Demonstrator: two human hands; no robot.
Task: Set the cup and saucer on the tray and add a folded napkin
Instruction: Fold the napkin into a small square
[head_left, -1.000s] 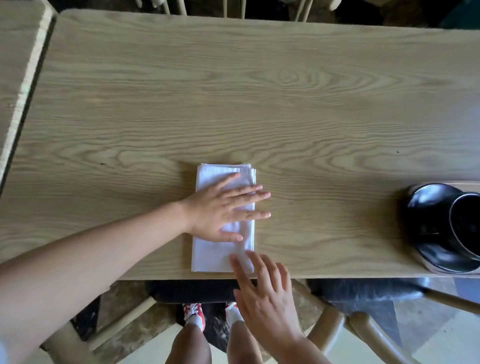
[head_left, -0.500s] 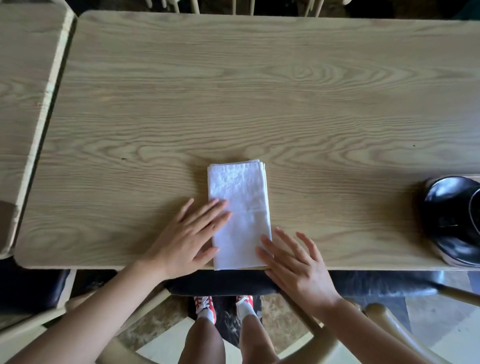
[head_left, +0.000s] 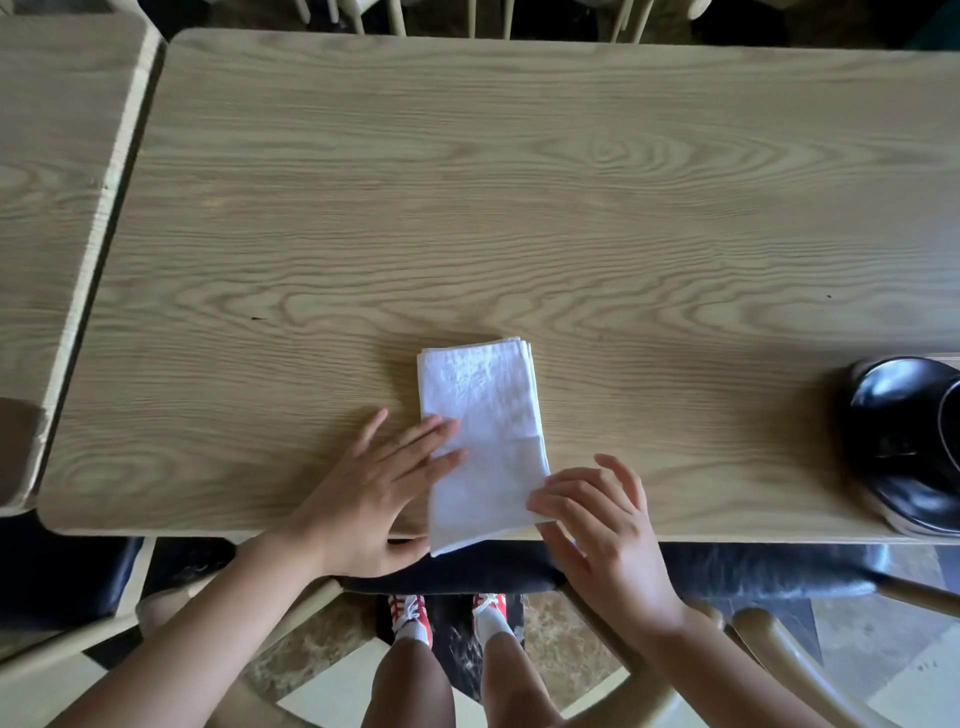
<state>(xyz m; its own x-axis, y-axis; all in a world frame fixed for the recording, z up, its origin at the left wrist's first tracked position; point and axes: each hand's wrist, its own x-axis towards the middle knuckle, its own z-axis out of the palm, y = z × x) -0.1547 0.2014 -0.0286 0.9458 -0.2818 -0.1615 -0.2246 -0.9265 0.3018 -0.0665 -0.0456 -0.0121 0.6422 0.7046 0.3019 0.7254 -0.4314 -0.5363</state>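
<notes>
Pale wood grain is running across the bench (head_left: 519, 208), with a second one standing just beside it at the left. Lying near the front edge, the folded white napkin (head_left: 483, 431) is overhanging slightly at its near corner. Fingers straight, the left hand (head_left: 379, 488) is pressing flat on the napkin's left side, while the right hand (head_left: 592, 519) is pinching its near right corner with curled fingers. At the far right, the black cup (head_left: 950, 441) and saucer (head_left: 893, 415) are sitting, half cut off by the frame. Lifted by one corner, the napkin could be falling open or sliding off the edge. No writing is showing anywhere.
</notes>
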